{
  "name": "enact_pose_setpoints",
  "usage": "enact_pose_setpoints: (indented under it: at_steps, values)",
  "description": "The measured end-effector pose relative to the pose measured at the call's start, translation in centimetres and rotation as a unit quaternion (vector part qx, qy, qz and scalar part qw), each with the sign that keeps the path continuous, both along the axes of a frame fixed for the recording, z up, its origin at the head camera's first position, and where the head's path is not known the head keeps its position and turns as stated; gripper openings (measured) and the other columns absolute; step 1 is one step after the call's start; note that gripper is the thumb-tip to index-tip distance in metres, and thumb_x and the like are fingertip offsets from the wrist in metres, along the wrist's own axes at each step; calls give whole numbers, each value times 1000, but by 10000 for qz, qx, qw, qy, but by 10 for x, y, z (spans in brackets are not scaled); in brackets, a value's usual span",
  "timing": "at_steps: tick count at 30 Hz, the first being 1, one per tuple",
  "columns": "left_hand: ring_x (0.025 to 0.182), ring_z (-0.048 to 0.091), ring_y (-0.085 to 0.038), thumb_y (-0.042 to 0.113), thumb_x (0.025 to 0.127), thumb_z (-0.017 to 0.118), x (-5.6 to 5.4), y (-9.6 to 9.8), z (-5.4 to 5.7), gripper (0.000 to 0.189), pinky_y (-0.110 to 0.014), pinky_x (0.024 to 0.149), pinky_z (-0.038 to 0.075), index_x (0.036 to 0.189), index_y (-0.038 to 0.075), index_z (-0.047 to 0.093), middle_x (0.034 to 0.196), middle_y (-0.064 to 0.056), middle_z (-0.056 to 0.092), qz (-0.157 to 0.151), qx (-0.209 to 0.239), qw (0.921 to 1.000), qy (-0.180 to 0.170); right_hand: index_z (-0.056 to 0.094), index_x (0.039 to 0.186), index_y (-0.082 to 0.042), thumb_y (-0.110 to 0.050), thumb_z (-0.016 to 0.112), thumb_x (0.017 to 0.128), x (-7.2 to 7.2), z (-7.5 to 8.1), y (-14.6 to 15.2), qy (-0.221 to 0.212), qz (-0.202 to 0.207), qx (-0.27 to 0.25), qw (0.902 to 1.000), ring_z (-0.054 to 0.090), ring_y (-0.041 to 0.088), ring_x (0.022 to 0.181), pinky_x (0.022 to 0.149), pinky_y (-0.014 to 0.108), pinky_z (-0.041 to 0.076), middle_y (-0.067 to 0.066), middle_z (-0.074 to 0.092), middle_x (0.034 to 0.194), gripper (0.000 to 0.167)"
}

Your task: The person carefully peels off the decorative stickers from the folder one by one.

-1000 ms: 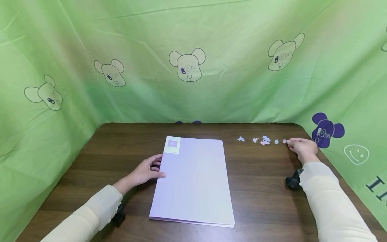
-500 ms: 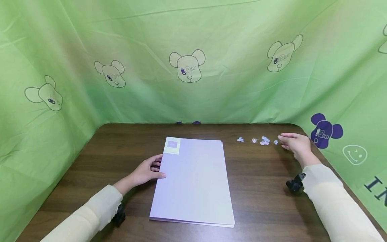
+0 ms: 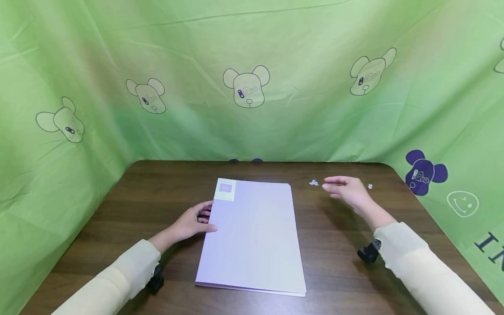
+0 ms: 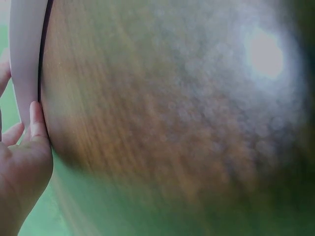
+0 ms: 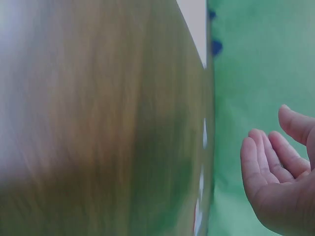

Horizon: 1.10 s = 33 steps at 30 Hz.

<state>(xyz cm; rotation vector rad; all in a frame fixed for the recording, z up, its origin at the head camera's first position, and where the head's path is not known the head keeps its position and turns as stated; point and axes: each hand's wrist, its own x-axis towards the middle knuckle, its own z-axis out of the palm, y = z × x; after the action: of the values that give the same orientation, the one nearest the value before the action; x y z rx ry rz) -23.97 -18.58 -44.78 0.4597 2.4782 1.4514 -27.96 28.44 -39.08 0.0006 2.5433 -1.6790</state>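
A large pale folder [image 3: 253, 240] with a labelled corner lies flat on the table. My left hand [image 3: 193, 222] holds its left edge, the thumb on top of the cover and the other fingers at the edge, their tips partly hidden. In the left wrist view the fingers of that hand [image 4: 27, 162] touch the folder's rim [image 4: 27, 64]. My right hand [image 3: 348, 191] hovers over the back right, fingers loosely extended and holding nothing, as the right wrist view of the hand [image 5: 280, 182] shows. Left of it lies a small irregular white piece [image 3: 313, 182]; another small piece [image 3: 370, 186] lies to its right.
The brown wooden table [image 3: 157, 192] has rounded back corners. A green printed cloth [image 3: 189, 122] hangs behind it and along both sides. White pieces [image 5: 201, 182] also lie near the table's edge in the right wrist view.
My right hand has moved left from the rightmost piece and now covers the middle pieces in the head view. The rightmost piece is uncovered. My left hand and the folder stay put.
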Motion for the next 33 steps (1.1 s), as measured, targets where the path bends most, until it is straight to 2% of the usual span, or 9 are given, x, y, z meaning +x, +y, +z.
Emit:
enact_pose_setpoints:
  at_steps: [2,4,9,13,15,18,24,30,33]
  values:
    - [114,52,-30,14,81,81,0,0,0,78,-38,93,49,144,-3,38,132,-18,51,-25,10,10000,26,51,130,13,-15,70,91,4,-3,-14,38,269,57,9996,66,22,100,87,33,53,22,63,120,52]
    - [114,52,-30,14,81,81,0,0,0,78,-38,92,50,144,-3,38,132,-18,51,-31,23,10000,33,52,129,13,-13,71,90,9,-7,-26,119,525,168,9984,66,21,100,85,31,53,26,61,121,50]
    - [114,53,-30,15,81,81,-1,1,0,79,-37,92,50,144,-3,38,132,-18,52,-25,5,10000,16,56,126,12,-13,72,88,21,-15,-51,291,961,469,9938,64,27,104,85,29,52,25,63,117,48]
    - [113,53,-30,13,81,81,0,1,2,78,-37,91,50,144,-4,38,131,-18,52,-41,35,10000,15,59,124,9,-11,75,85,31,-21,-67,433,1300,808,9873,62,34,108,90,38,51,23,64,117,47]
    - [113,53,-30,12,80,81,0,1,3,78,-38,91,50,144,-4,38,131,-18,52,-25,57,10000,-2,61,122,7,-10,78,82,35,-24,-73,621,1566,1131,9792,61,35,109,92,42,50,21,65,118,47]
    - [114,53,-30,12,81,81,1,1,4,78,-39,92,50,144,-4,38,132,-19,51,-9,86,10000,-1,64,122,4,-11,81,79,39,-27,-79,982,2003,1615,9613,59,35,114,95,47,46,18,65,120,49]
    - [113,53,-31,12,81,80,3,2,5,78,-40,92,50,144,-4,38,133,-19,51,8,60,10000,-3,66,121,0,-17,85,74,43,-32,-83,1421,2488,2307,9299,57,32,116,98,50,43,13,65,120,54]
    - [113,53,-30,12,81,81,2,1,2,78,-39,92,50,144,-4,39,133,-19,51,59,79,9999,-50,64,123,2,-16,84,76,45,-33,-84,1596,2879,2563,9088,53,36,121,100,50,41,17,61,127,54]
    - [113,53,-30,12,80,81,2,1,3,78,-39,92,50,144,-4,39,132,-19,51,98,78,9999,-71,63,124,1,-14,83,77,48,-34,-84,1597,2974,2666,9028,50,37,124,102,51,39,19,57,132,53]
